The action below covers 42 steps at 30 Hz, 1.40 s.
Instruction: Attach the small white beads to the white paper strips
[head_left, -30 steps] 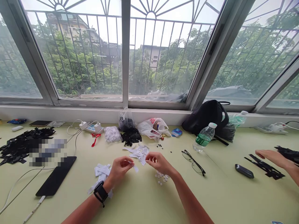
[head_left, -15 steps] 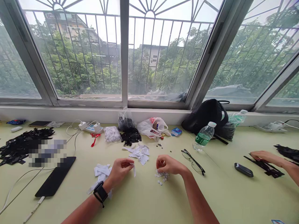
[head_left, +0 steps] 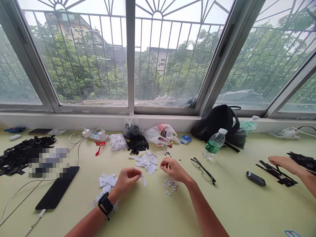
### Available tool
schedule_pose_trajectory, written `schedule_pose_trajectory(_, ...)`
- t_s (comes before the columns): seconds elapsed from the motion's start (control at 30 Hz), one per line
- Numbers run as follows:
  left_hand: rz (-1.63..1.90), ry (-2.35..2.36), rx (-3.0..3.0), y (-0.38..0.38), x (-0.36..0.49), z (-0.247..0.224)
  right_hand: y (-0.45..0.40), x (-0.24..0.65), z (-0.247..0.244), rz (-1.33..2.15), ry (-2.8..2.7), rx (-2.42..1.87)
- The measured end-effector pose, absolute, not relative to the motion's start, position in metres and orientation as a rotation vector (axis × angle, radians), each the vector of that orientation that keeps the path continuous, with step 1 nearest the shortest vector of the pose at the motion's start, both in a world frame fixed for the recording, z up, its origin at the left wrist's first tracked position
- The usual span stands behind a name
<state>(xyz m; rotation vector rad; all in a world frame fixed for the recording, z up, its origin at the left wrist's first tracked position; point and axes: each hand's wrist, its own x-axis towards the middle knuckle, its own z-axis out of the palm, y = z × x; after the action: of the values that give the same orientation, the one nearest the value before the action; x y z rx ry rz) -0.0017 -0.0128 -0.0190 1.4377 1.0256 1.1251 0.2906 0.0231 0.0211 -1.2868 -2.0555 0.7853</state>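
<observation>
Mid-table, our left hand and right hand hang apart.
Left pinches a white label strip; right curls above white buttons.

**A:** What can we actually make out around the eyeglasses?

**B:** Not much, lol. Well left of them there's a pixelated patch, and we can't tell what's under it.

**A:** And those dark specks up and left of them?

**B:** Too small for us to call. The white tag just left of them disappears into the left hand. Far right, a co-worker's forearm runs off the edge, and a card down-right gets cut off at the bottom.
</observation>
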Motion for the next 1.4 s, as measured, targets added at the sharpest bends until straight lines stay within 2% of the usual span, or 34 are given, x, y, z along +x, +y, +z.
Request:
schedule_pose_trajectory(0.33,1.126,0.901,1.447,-0.014,-0.001,-0.015,-0.004,0.201,0.003,0.948,-1.926,-0.933)
schedule_pose_trajectory(0.87,1.063,0.775,1.418,-0.018,0.0,-0.007,-0.01,0.192,-0.007,0.946,-1.815,-0.948)
schedule_pose_trajectory(1.4,1.135,0.781,1.48,-0.017,0.0,-0.017,-0.008,0.195,-0.008,1.503,-1.637,-0.857)
